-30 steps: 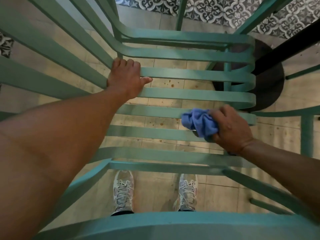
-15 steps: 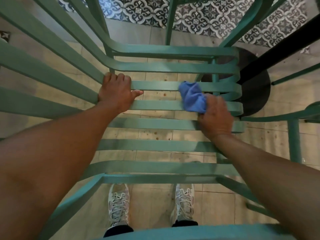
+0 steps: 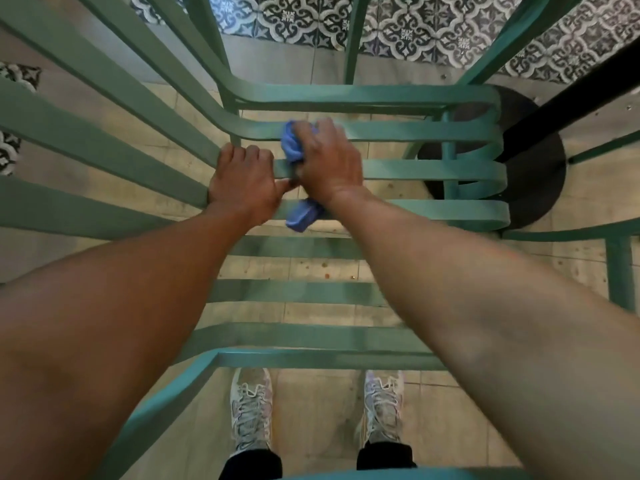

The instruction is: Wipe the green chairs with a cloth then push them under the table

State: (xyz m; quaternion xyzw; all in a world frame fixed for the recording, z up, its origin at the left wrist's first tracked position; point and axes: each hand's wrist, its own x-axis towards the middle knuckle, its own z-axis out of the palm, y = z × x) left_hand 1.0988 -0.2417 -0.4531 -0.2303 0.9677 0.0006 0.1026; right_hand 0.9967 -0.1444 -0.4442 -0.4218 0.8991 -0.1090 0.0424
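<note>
A green slatted metal chair [image 3: 433,171] fills the view from above, its seat slats running left to right. My left hand [image 3: 242,183] grips a slat where the seat bends up into the backrest on the left. My right hand [image 3: 329,164] holds a bunched blue cloth [image 3: 292,147] against the far seat slats, right beside the left hand. One end of the cloth [image 3: 303,214] sticks out below my right wrist.
A black round table base [image 3: 540,174] with a black post stands under the chair's right side. Another green chair frame [image 3: 620,268] is at the right edge. Patterned tiles [image 3: 398,32] lie beyond; my shoes [image 3: 251,410] stand on beige tiles below.
My right hand has carried the cloth from the near right slats up and left across the seat to the far slats beside my left hand. The left hand kept its grip.
</note>
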